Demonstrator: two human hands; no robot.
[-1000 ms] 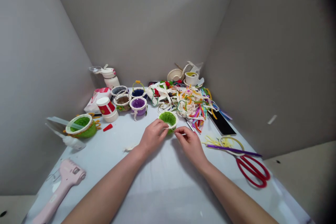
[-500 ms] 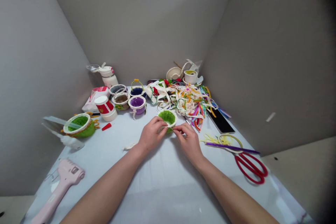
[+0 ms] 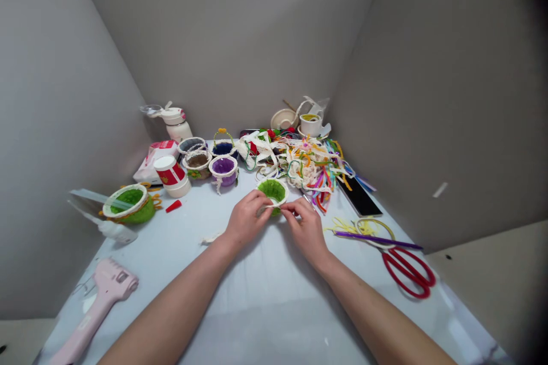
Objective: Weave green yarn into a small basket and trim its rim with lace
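Note:
A small green basket with a white rim stands at the middle of the table, its opening facing up and toward me. My left hand grips its near left rim, thumb and fingers closed on it. On the near right side, my right hand pinches at the rim with thumb and forefinger; whatever thin piece lies between those fingertips is too small to make out. The fingers hide the near side of the basket. A scrap of white trim lies beside my left wrist.
Several small baskets, one of them purple, stand at the back left near a white bottle. A pink glue gun lies front left. A heap of yarn and lace, a phone and red-handled scissors are on the right.
Both hands stay at the basket's near rim. My right hand has shifted very slightly; nothing has been let go or taken up.

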